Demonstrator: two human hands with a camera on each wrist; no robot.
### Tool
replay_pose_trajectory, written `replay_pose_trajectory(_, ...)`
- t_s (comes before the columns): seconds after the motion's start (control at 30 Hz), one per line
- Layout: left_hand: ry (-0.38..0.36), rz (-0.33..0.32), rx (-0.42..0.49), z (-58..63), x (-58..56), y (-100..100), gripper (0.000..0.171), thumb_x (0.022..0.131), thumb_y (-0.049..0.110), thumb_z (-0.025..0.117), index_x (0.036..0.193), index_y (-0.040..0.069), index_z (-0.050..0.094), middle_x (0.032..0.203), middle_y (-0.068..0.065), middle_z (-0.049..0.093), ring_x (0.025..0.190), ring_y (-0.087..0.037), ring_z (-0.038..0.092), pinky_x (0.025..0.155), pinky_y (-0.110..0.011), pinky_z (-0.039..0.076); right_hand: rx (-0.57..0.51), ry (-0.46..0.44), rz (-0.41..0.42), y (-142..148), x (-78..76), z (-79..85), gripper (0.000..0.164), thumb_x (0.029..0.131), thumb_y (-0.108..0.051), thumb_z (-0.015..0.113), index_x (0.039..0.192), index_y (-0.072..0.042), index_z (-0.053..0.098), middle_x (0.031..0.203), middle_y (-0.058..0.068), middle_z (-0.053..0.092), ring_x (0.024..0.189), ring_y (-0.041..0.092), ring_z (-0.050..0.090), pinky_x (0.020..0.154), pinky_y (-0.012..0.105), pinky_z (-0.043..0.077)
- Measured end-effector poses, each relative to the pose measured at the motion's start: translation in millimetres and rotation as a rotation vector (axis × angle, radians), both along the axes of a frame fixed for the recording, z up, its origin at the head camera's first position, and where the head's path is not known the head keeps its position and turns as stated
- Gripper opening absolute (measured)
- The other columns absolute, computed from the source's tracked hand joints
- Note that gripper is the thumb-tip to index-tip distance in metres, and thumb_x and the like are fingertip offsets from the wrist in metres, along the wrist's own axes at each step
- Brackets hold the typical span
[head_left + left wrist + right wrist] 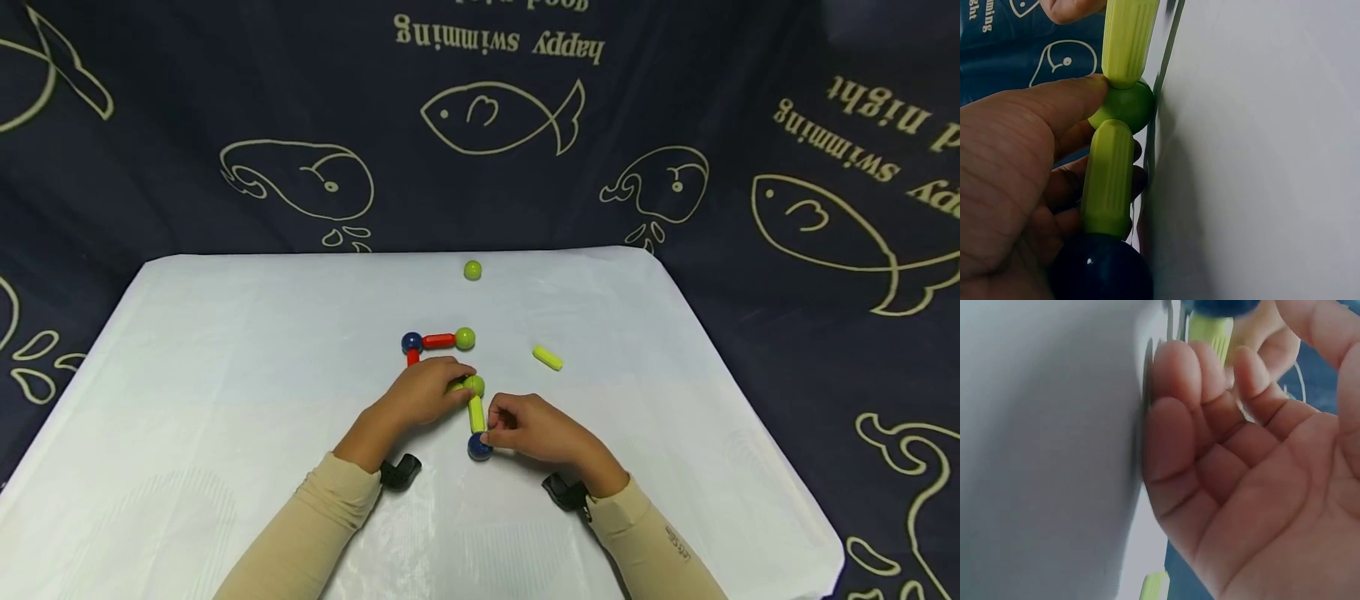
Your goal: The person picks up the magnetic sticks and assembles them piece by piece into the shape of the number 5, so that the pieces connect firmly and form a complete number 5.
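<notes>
My left hand (427,390) pinches a green ball (1129,106) between thumb and fingers. A yellow-green magnetic stick (477,415) runs from that ball to a blue ball (478,447). My right hand (542,427) has its thumb at this blue ball, its other fingers curled in beside it. A second yellow-green stick (1109,178) leads from the green ball to another blue ball (1104,269) beneath the left palm, hidden in the head view. Beyond the left hand, a red stick (439,341) joins a blue ball (412,342) to a green ball (465,337); another red stick (413,357) passes under the hand.
A loose yellow-green stick (547,358) lies right of the joined pieces. Near the far edge of the white table (225,333) sits a single green ball (472,270). Dark printed cloth (510,200) hangs behind the table.
</notes>
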State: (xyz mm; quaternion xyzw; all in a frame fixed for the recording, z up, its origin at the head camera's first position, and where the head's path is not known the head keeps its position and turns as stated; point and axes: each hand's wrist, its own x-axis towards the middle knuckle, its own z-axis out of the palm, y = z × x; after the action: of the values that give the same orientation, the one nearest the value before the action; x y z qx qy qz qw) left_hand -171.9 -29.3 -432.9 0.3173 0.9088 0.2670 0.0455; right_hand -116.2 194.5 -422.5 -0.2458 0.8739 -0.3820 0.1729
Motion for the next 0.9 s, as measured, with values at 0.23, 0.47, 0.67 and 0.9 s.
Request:
replay_pose_trajectory(0.23, 0.059, 0.044, 0.097, 6.4, 1.7, -16, 0.033, 0.095, 0.026, 0.069, 0.123, 0.009, 0.069, 0.124, -0.008, 0.065, 0.118, -0.025, 0.058, 0.101, -0.044, 0.044, -0.096, -0.002, -0.114, 19, -11.7, 4.0, 0.014, 0.095, -0.024, 0.069, 0.094, -0.013, 0.061, 0.078, 0.000, 0.063, 0.070, 0.019, 0.058, 0.061, 0.028, 0.044)
replay_pose_trajectory(0.47, 0.098, 0.160, 0.154, 14.3, 11.6, -47, 0.031, 0.092, 0.022, 0.073, 0.118, 0.005, 0.071, 0.109, -0.008, 0.065, 0.096, -0.023, 0.059, 0.088, -0.042, 0.049, -0.114, 0.054, -0.239, 45, -28.6, 12.2, 0.011, 0.097, -0.019, 0.067, 0.101, -0.010, 0.062, 0.093, 0.005, 0.067, 0.082, 0.024, 0.062, 0.071, 0.035, 0.048)
replay_pose_trajectory(0.67, -0.022, 0.217, 0.215, 3.2, 24.2, -67, 0.032, 0.089, 0.019, 0.075, 0.117, 0.004, 0.069, 0.111, -0.009, 0.064, 0.098, -0.024, 0.062, 0.086, -0.043, 0.050, -0.046, 0.097, -0.322, 65, -50.1, 12.4, 0.016, 0.096, -0.021, 0.068, 0.104, -0.009, 0.062, 0.099, 0.006, 0.067, 0.087, 0.022, 0.061, 0.073, 0.037, 0.048)
replay_pose_trajectory(0.9, -0.086, 0.239, 0.306, -12.8, 31.2, -71, 0.038, 0.087, 0.017, 0.078, 0.121, 0.004, 0.067, 0.107, -0.007, 0.064, 0.094, -0.022, 0.061, 0.084, -0.041, 0.051, 0.067, 0.087, -0.414, 77, -69.7, 9.6, 0.027, 0.095, -0.024, 0.068, 0.115, -0.006, 0.061, 0.107, 0.011, 0.064, 0.091, 0.025, 0.060, 0.074, 0.039, 0.047)
